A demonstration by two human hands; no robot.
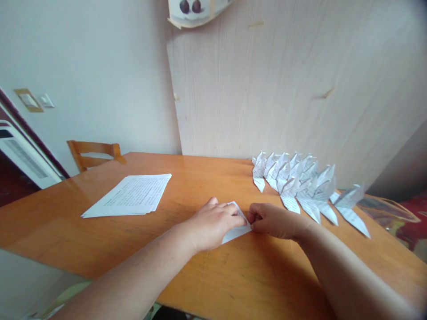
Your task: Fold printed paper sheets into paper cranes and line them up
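Observation:
A small folded white paper (236, 233) lies on the wooden table in front of me, one corner pointing away and another to the right. My left hand (215, 222) rests on top of it, fingers lying over its middle and hiding much of it. At the paper's right corner, my right hand (271, 220) is closed, with thumb and curled forefinger pinching the tip. Beyond my right hand, several folded paper pieces (308, 189) with raised points stand in rows. To the left lies a stack of printed sheets (135, 195).
The wooden table (200, 178) reaches back to a pale panel and wall. A wooden chair (95, 149) stands behind its far left edge. At the right edge are a clear plastic bag (388, 206) and something red (412, 215).

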